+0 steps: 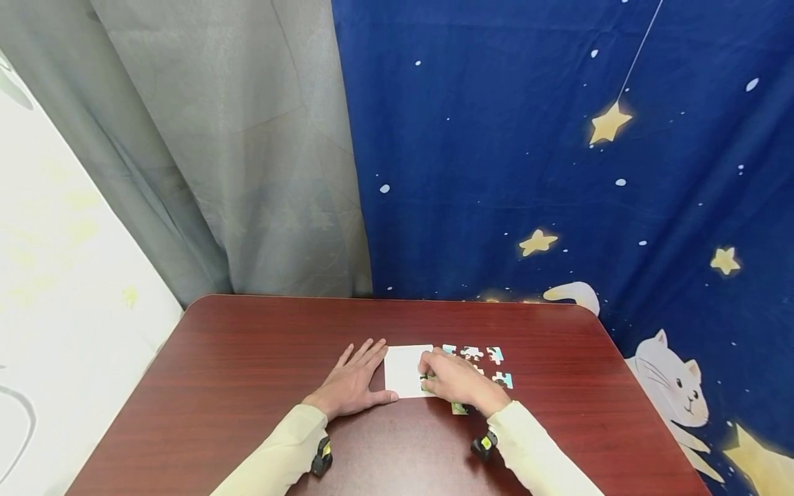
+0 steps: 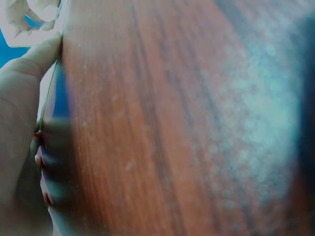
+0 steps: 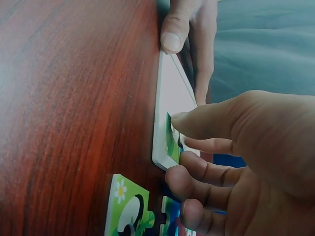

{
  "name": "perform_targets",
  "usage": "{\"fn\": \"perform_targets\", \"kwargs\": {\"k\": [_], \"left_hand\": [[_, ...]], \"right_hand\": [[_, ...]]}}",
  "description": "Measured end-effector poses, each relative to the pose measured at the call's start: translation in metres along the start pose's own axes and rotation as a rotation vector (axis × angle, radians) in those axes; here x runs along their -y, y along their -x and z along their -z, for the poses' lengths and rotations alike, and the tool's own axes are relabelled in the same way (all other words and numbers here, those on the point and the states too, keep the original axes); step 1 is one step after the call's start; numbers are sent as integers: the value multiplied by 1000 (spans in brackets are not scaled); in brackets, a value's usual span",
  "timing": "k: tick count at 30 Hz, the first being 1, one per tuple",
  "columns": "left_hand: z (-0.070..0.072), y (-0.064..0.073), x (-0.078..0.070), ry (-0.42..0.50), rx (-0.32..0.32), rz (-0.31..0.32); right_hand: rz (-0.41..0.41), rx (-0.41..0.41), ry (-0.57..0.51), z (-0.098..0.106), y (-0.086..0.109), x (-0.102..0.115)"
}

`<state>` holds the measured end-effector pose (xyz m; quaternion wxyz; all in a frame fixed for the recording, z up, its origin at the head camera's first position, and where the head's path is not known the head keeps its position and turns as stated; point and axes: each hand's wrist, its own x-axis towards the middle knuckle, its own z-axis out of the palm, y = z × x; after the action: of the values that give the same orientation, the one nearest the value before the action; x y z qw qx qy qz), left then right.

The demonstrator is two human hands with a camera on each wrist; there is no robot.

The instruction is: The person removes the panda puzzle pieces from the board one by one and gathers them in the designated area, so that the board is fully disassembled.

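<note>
A white puzzle board (image 1: 402, 372) with a thin raised rim lies on the table. My left hand (image 1: 353, 382) spreads flat at its left side, the thumb resting on the near left corner. At the near right corner, my right hand (image 1: 455, 379) bends over a green puzzle piece (image 3: 172, 140), which lies on the board with the thumb tip against it. The index finger curls behind that piece, partly hidden. A loose green piece with a white flower (image 3: 125, 206) lies beside the board, below the right hand.
Several more loose puzzle pieces (image 1: 495, 355) lie right of the board, some partly covered by my right hand. The reddish-brown wooden table (image 1: 260, 358) has rounded far corners. Behind it hang a grey curtain (image 1: 279, 172) and a blue star-patterned curtain (image 1: 471, 172).
</note>
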<state>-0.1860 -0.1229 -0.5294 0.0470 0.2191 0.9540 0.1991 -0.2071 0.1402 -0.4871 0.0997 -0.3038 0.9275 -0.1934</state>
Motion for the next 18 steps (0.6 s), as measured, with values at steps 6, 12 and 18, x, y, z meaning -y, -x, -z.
{"fn": "perform_targets", "kwargs": {"k": [6,12,18], "left_hand": [[0,0,0,3,1,1],[0,0,1,7,3,5],[1,0,0,11,4,6]], "right_hand": [[-27,-3,5,0,-1,0],[-23,-18,19,-1,-3,0],[-35,-18,5,-2,-3,0]]}}
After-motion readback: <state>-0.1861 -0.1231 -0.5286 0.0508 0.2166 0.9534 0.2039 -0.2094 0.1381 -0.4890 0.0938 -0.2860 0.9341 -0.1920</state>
